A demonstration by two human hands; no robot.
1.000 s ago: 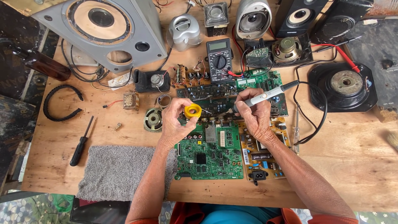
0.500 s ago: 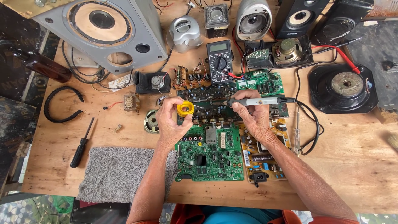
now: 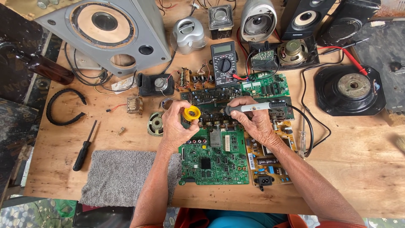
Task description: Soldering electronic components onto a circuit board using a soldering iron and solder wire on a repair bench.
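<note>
1. Soldering iron (image 3: 256, 107) sits in the right hand (image 3: 254, 122), centre of frame, fingers wrapped shut around its grey handle; the tip points left toward the yellow spool (image 3: 192, 112). A black cord runs off to the right and loops down.
2. Left hand (image 3: 177, 126) pinches the small yellow spool between thumb and fingers, fingers closed on it, just left of the iron tip. Tip and spool are very close; can't tell if they touch.
3. Both hands hover above a dark circuit board (image 3: 219, 99) at centre. Whether any joint on it is already soldered is too small to tell.
4. Green circuit board (image 3: 214, 159) lies lower centre, just under the hands, untouched. Beside it on the right is a tan board (image 3: 270, 158) with bulkier parts, partly under the right wrist.
5. Progress judgement: tools are picked up and brought together over the boards, so set-up looks done; actual joint work looks to be in hand or only beginning. No smoke or molten solder is visible.
6. Black multimeter (image 3: 224, 63) sits upper centre with its red lead plugged in, not in use.
7. Black-handled screwdriver (image 3: 83, 147) lies lower left on the worktop (image 3: 363, 169), well apart from the hands, next to a grey cloth (image 3: 122, 177).
8. Big grey speaker cabinet (image 3: 109, 33) is at upper left; loose speaker drivers and small speakers crowd the top and right edge.
</note>
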